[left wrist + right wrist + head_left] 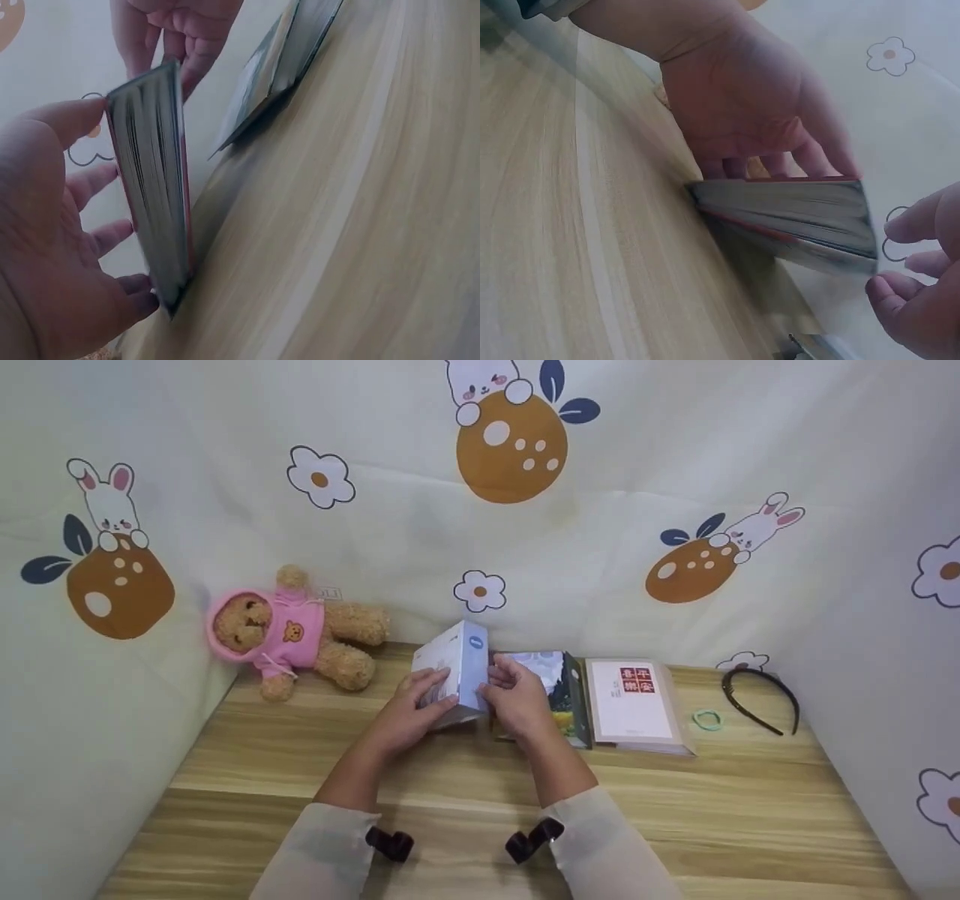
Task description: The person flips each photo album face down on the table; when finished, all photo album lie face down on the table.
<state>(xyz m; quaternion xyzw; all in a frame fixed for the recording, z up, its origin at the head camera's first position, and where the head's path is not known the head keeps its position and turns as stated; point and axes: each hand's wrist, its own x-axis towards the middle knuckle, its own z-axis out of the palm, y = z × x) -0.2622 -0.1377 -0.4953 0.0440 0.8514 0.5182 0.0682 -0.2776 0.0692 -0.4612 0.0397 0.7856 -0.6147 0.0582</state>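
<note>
A light-blue and white book [474, 667] stands tilted near the back of the table. My left hand [411, 709] holds it by the white cover, fingers and thumb spread over that side. In the left wrist view the thick block of pages [154, 180] faces the camera, fingertips against one cover. My right hand [519, 699] is at the blue spine, its fingertips touching or almost touching the corner; the right wrist view shows its thumb apart from the book. Right of it lies a dark-green picture-covered book [574, 697], partly hidden by my right hand.
A beige book [634, 705] with red squares lies further right, beside a mint-green hair tie [707, 720] and a black headband [761, 701]. A teddy bear [296, 634] in a pink hoodie leans at the left back. Patterned cloth [390, 532] hangs behind the wooden table [465, 802].
</note>
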